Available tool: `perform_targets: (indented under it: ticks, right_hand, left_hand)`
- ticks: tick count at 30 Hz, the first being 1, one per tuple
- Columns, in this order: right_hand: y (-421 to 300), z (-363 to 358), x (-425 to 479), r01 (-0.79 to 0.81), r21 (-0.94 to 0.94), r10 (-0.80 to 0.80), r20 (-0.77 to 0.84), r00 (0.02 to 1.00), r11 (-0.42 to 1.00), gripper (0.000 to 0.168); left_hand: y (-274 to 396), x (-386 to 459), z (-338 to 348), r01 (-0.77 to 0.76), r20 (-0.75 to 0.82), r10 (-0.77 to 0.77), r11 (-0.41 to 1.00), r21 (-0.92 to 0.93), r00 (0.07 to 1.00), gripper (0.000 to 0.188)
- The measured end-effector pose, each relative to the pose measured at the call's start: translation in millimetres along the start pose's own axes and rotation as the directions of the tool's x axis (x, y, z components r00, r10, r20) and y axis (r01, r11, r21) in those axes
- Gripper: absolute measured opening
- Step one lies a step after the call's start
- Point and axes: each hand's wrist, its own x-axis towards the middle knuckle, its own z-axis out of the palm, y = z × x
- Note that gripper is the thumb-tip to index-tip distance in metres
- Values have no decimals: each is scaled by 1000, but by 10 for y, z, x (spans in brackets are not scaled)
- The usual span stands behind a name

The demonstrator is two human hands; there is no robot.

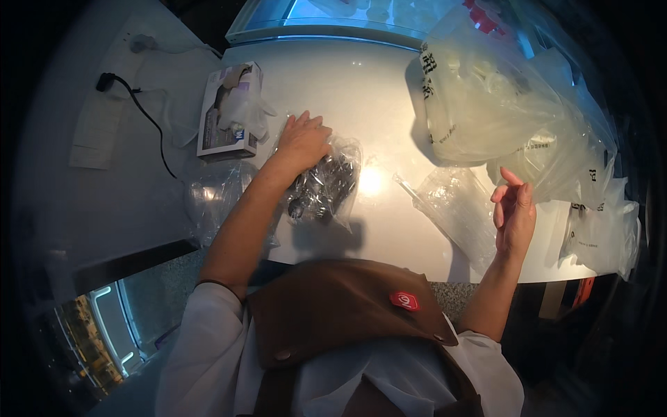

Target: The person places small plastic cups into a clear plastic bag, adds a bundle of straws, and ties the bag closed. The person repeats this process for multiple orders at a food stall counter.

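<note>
My left hand (305, 142) lies palm down, fingers spread, on a clear plastic bag (344, 172) of black items on the white counter. The crinkled film blurs what these items are. My left thumb is mostly hidden. My right hand (515, 216) is raised over the right side of the counter, its fingers half bent and apart, with nothing seen in it. Beside it, to the left, a flat clear plastic packet (453, 211) lies slanted on the counter. Just beyond my right hand are large translucent plastic bags (484, 114) with pale contents and printed writing.
A disposable glove box (208, 130) with a translucent glove (244, 112) sticking out stands left of my left hand. Near my left forearm lies another clear bag (216, 195). A black cable (151, 120) crosses the left surface. White bags (602, 234) sit at the right edge.
</note>
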Motion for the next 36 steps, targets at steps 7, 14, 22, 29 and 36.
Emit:
perform_targets:
  ticks: [7, 14, 22, 29, 36]
  right_hand:
    - [114, -531, -527, -187, -213, 100, -362, 927, 959, 38]
    - [779, -574, -1145, -289, -206, 185, -412, 892, 935, 37]
    - [1196, -1047, -786, -201, -298, 99, -326, 940, 933, 31]
    - [1196, -1594, -590, 107, -555, -294, -261, 920, 825, 27]
    - [1401, -2044, -413, 194, -746, -366, -71, 928, 637, 30]
  left_hand:
    - [1124, 128, -148, -165, -8, 197, 798, -580, 980, 19]
    - [1566, 103, 613, -450, 62, 476, 861, -237, 877, 14]
    - [1788, -241, 489, -448, -136, 444, 740, -501, 885, 27]
    - [2310, -143, 694, -527, -99, 533, 762, -377, 841, 26]
    - [2863, 2, 790, -475, -33, 530, 730, -491, 848, 30]
